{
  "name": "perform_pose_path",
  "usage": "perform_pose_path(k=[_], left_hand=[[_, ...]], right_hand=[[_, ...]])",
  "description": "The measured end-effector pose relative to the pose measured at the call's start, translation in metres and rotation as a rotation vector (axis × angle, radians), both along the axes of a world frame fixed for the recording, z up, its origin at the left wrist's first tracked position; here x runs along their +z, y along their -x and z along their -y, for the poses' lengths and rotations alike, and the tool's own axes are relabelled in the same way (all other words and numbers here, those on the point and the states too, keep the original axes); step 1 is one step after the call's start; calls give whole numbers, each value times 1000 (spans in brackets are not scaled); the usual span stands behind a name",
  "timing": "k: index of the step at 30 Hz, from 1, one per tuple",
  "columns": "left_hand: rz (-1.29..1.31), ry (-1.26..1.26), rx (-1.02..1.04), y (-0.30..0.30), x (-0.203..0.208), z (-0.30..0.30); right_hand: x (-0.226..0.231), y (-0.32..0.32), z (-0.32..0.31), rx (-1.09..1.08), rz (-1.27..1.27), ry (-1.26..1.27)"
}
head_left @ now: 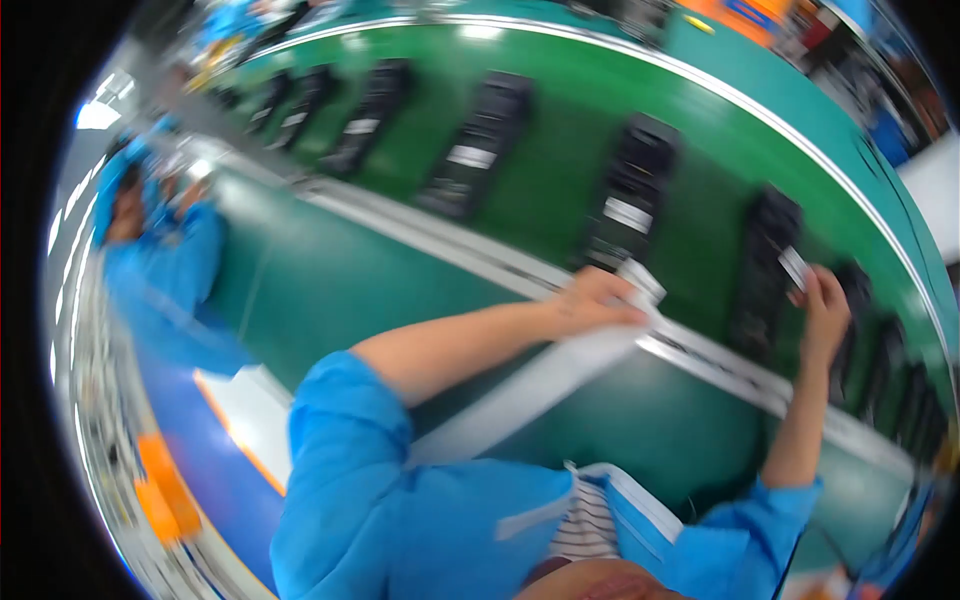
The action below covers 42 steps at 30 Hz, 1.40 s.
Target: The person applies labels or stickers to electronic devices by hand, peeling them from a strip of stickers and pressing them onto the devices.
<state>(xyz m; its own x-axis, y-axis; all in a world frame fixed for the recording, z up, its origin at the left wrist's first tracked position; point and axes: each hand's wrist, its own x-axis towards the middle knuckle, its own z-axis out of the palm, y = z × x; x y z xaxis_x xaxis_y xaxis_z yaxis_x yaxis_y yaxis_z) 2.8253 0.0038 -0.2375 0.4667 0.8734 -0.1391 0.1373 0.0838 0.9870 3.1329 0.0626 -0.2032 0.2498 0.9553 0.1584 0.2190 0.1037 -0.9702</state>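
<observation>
My left hand (598,303) is closed on a long white strip of labels (530,395), which trails back toward my chest with its short end poking out past the fingers. Between the fingertips of my right hand (826,310) is a small white label (793,268), held above a long black device (765,280) on the green conveyor belt (545,190). No label shows on the visible part of that device. To its left lies another black device (645,155) with a white label (628,214) on its face. Motion blurs fine detail.
Several more black devices (490,105) lie in a row along the belt, both ways. A metal rail (420,225) edges its near side. A co-worker in blue (165,240) is at the far left, near white sheets (250,415). An orange bin (745,18) stands beyond the belt.
</observation>
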Motion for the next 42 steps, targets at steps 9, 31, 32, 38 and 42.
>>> perform_pose_path(k=[9, 31, 32, 38, 42], left_hand=[[96, 219, -55, -10, 23, -2], [234, 299, -71, -32, 23, 2], [234, 300, -70, -32, 23, 2], [256, 321, -70, -39, 22, 3], [248, 338, -81, -45, 22, 3]], right_hand=[[-6, -13, -1, 109, 31, 236], [-8, -9, -11, 196, 234, 274], [-8, -9, -11, 197, 233, 274], [-1, -3, -11, 192, 328, 286], [2, -3, -13, 205, 647, 279]])
